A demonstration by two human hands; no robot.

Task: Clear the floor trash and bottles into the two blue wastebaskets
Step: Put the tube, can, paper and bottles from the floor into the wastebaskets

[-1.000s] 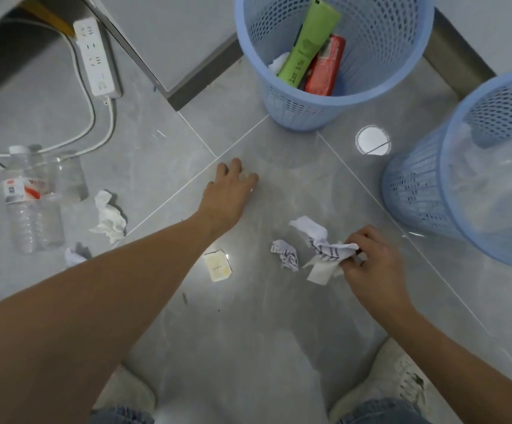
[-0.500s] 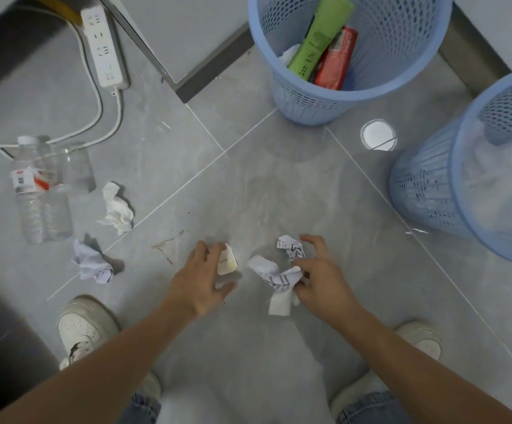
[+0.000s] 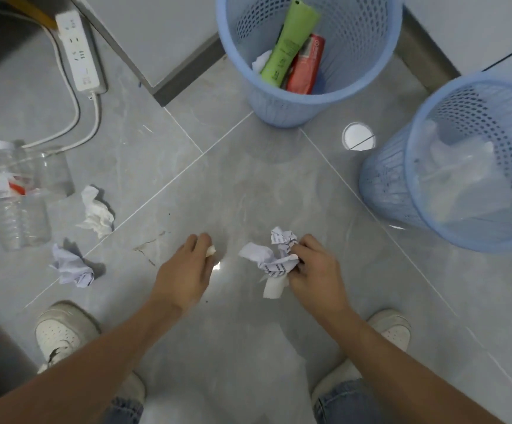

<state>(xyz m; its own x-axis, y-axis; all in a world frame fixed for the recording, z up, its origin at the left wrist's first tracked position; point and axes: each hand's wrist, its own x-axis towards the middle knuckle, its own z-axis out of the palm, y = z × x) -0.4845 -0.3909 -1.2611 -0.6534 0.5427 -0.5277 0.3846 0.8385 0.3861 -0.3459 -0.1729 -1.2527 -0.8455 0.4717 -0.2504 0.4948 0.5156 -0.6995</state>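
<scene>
My right hand (image 3: 315, 270) grips a bunch of crumpled printed papers (image 3: 274, 260) low over the grey floor. My left hand (image 3: 187, 270) is closed over a small pale scrap (image 3: 211, 250), only its edge showing. At the far left lie an empty clear bottle (image 3: 16, 206), a white tissue wad (image 3: 97, 211) and a crumpled paper ball (image 3: 71, 267). One blue wastebasket (image 3: 279, 111) at the top holds a green tube and a red pack. The second blue wastebasket (image 3: 383, 185) at the right holds clear plastic.
A white power strip (image 3: 78, 50) with cables lies at the upper left beside a wall corner. A clear cup (image 3: 51, 175) stands by the bottle. My two white shoes (image 3: 62, 332) flank the bottom. A round light reflection (image 3: 358, 136) sits between the baskets.
My left hand drew back from the far floor to the pale scrap and closed over it. My right hand gathered the second crumpled paper into its bunch.
</scene>
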